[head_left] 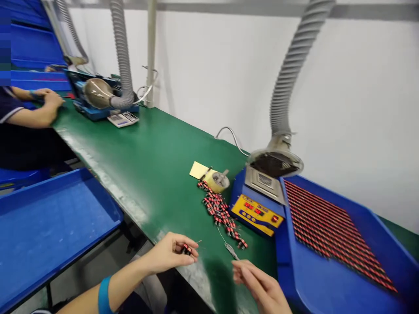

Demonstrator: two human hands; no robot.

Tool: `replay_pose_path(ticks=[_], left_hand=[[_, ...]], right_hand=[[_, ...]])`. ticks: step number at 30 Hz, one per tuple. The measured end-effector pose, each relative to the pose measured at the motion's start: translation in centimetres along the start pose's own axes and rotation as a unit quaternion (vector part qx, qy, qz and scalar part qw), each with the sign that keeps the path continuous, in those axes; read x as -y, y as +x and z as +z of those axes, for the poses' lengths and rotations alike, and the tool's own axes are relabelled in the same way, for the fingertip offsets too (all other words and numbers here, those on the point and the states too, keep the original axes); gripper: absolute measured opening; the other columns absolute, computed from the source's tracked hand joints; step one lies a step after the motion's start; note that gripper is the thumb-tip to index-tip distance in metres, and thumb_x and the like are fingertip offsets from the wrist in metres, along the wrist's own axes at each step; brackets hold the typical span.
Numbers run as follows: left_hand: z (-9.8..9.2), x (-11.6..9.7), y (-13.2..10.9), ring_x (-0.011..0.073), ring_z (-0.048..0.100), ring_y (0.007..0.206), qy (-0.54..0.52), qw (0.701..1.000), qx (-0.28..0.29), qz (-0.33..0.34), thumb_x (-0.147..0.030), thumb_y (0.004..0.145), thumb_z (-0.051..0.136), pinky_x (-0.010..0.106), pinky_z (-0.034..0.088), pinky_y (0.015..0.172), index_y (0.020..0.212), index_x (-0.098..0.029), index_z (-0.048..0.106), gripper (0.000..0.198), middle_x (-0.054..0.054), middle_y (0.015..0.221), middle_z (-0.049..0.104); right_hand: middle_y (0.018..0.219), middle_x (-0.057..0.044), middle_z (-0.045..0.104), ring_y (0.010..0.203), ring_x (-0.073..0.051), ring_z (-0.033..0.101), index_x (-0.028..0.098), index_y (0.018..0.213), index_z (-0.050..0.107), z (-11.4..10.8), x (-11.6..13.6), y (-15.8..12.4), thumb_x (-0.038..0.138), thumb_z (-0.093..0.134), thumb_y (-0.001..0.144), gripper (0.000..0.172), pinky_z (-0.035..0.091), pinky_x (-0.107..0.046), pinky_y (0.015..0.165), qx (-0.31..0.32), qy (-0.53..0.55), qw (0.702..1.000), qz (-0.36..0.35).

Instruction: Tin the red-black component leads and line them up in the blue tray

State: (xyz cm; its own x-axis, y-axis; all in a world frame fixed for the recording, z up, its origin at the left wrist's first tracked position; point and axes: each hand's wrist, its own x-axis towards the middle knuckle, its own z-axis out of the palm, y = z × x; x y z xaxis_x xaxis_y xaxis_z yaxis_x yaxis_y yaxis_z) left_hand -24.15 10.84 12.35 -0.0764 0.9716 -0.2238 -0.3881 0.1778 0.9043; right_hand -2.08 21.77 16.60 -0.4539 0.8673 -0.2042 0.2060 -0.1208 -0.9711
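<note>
Near the table's front edge, my left hand is closed around a small red-and-black part, with a thin wire end sticking out past the fingertips. To its right is my right hand, its fingers bent together; whatever it may hold is too small to make out. A twisted grey cord lies just beyond its fingertips. Ahead of both hands, a loose pile of red-and-black parts spreads over the green table, up to a round yellowish container.
A blue-and-yellow machine stands right of the pile, under an exhaust hood. Further right, a blue tray holds rows of red-and-black parts. A blue tray is at left. Another person's arms rest at the far left.
</note>
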Motion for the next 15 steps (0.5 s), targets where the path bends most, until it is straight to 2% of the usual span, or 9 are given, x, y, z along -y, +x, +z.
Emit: replay_pose_path(ticks=[3,4,5,7,10,13,15], left_hand=[[1.6,-0.7,-0.8,0.0167,0.067,0.083,-0.031,0.999,0.029,0.007,-0.039,0.064,0.079,0.029,0.049,0.080,0.119,-0.016,0.056,0.064,0.006,0.091,0.071],[2.3,-0.9,-1.1,0.0153,0.067,0.083,-0.044,0.998,0.039,0.011,-0.036,0.066,0.079,0.028,0.049,0.080,0.124,-0.018,0.052,0.067,0.004,0.089,0.070],[2.9,-1.1,-1.5,0.0140,0.067,0.082,-0.055,0.997,0.050,0.011,-0.034,0.067,0.079,0.027,0.049,0.080,0.127,-0.020,0.050,0.068,0.002,0.087,0.069],[3.7,-1.4,-1.9,0.0123,0.066,0.080,-0.068,0.996,0.064,0.000,-0.029,0.068,0.078,0.024,0.048,0.078,0.130,-0.021,0.047,0.070,-0.001,0.084,0.068],[4.0,-1.6,-2.2,0.0129,0.066,0.079,-0.036,0.997,0.061,-0.032,-0.024,0.068,0.077,0.024,0.048,0.076,0.132,-0.019,0.045,0.071,-0.001,0.083,0.066],[4.0,-1.9,-2.2,0.0139,0.065,0.078,0.031,0.994,0.079,-0.065,-0.016,0.070,0.072,0.026,0.048,0.076,0.132,-0.019,0.047,0.066,-0.001,0.081,0.066],[4.0,-2.1,-2.3,0.0145,0.064,0.077,0.066,0.989,0.105,-0.079,-0.013,0.070,0.069,0.028,0.048,0.076,0.132,-0.018,0.047,0.067,0.000,0.080,0.067]], right_hand=[[0.084,-0.009,0.068,0.071,-0.021,0.061,0.022,0.090,0.077,3.2,1.0,-1.2,0.044,0.067,0.075,0.028,0.049,-0.032,0.071,0.111,-0.019,0.993,-0.024],[0.085,-0.009,0.068,0.073,-0.020,0.061,0.023,0.094,0.076,4.3,1.0,-1.6,0.042,0.066,0.077,0.027,0.049,-0.032,0.071,0.129,-0.005,0.991,-0.035],[0.085,-0.008,0.067,0.074,-0.020,0.060,0.024,0.096,0.075,5.2,0.7,-1.9,0.040,0.064,0.079,0.026,0.048,-0.031,0.071,0.129,0.019,0.991,-0.041],[0.079,-0.005,0.063,0.069,-0.017,0.057,0.025,0.094,0.075,6.8,-0.2,-2.5,0.039,0.063,0.080,0.023,0.047,-0.028,0.066,0.088,0.081,0.992,-0.050],[0.064,0.000,0.052,0.057,-0.012,0.048,0.020,0.073,0.073,8.0,-1.8,-3.0,0.040,0.065,0.079,0.022,0.041,-0.024,0.055,0.040,0.161,0.985,-0.051],[0.053,0.003,0.042,0.048,-0.009,0.039,0.017,0.056,0.063,8.1,-2.0,-2.8,0.039,0.068,0.077,0.031,0.034,-0.022,0.047,0.044,0.247,0.968,0.001],[0.050,0.005,0.038,0.045,-0.008,0.034,0.017,0.053,0.057,7.4,-1.4,-2.4,0.037,0.070,0.075,0.033,0.030,-0.021,0.044,0.021,0.311,0.950,0.029]])
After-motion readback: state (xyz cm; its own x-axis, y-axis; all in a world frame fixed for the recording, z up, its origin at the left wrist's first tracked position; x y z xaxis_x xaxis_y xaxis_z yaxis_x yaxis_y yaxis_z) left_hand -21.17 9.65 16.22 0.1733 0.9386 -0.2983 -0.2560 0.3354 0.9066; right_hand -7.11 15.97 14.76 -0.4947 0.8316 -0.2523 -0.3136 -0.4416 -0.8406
